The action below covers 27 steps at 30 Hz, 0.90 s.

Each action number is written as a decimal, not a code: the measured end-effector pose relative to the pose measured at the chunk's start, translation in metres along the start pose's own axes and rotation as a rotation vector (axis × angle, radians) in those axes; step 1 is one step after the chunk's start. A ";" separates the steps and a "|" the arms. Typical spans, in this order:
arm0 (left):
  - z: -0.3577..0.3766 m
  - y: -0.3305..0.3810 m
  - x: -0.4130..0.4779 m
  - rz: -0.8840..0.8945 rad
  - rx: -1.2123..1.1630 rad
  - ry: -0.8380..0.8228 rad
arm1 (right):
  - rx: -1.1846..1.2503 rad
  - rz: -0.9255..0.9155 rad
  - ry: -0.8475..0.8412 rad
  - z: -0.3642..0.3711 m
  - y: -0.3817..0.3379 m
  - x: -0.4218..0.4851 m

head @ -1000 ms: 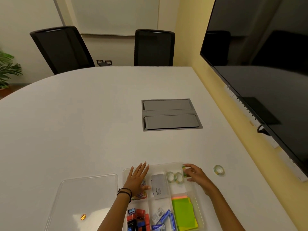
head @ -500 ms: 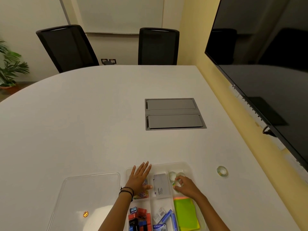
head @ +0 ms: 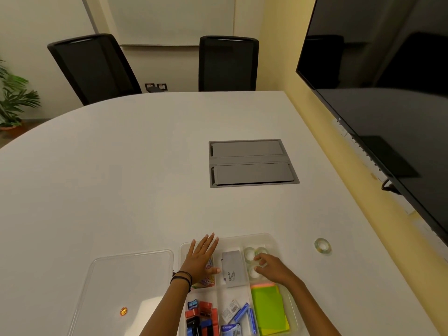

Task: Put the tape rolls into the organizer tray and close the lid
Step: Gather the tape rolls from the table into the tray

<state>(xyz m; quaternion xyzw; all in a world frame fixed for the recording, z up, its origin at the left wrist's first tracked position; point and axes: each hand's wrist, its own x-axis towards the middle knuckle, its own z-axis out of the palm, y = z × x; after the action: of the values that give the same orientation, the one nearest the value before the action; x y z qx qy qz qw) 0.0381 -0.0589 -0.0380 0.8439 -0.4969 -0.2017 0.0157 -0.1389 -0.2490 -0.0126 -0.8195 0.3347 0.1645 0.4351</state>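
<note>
A clear organizer tray [head: 273,238] sits at the table's near edge. Its back right compartment holds clear tape rolls [head: 249,253]. My right hand [head: 272,267] rests in that compartment, fingertips pressed on a tape roll [head: 255,272] near its front. My left hand [head: 200,259] lies flat, fingers spread, over the tray's back left compartment. One more tape roll [head: 322,246] lies on the table to the right of the tray. The clear lid [head: 126,282] lies flat to the tray's left.
The tray also holds a grey box [head: 232,267], green sticky notes [head: 269,309], blue staple boxes and red and black sharpeners. A grey cable hatch [head: 252,163] is set in the table's middle. A large black screen [head: 378,93] hangs on the right. Two black chairs stand behind.
My right hand has moved from the tray's back right corner to the front of the tape compartment, and a third roll now lies there. My left hand has stayed put.
</note>
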 end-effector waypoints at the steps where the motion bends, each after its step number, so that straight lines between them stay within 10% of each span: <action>1: 0.000 0.000 0.000 0.001 0.001 0.001 | 0.039 -0.008 -0.014 -0.005 -0.001 -0.001; 10: -0.004 0.002 -0.002 -0.003 -0.018 -0.027 | 0.431 0.019 0.158 -0.077 0.013 -0.011; 17: -0.005 0.002 -0.002 -0.006 -0.030 -0.037 | 0.265 0.172 0.517 -0.111 0.070 0.004; 27: -0.003 0.002 -0.003 -0.005 -0.041 -0.001 | 0.045 0.326 0.441 -0.102 0.110 0.006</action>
<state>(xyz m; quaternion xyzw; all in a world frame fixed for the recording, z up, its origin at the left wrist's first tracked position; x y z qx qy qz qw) 0.0367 -0.0581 -0.0336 0.8445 -0.4906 -0.2123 0.0320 -0.2130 -0.3793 -0.0250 -0.7609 0.5526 0.0423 0.3375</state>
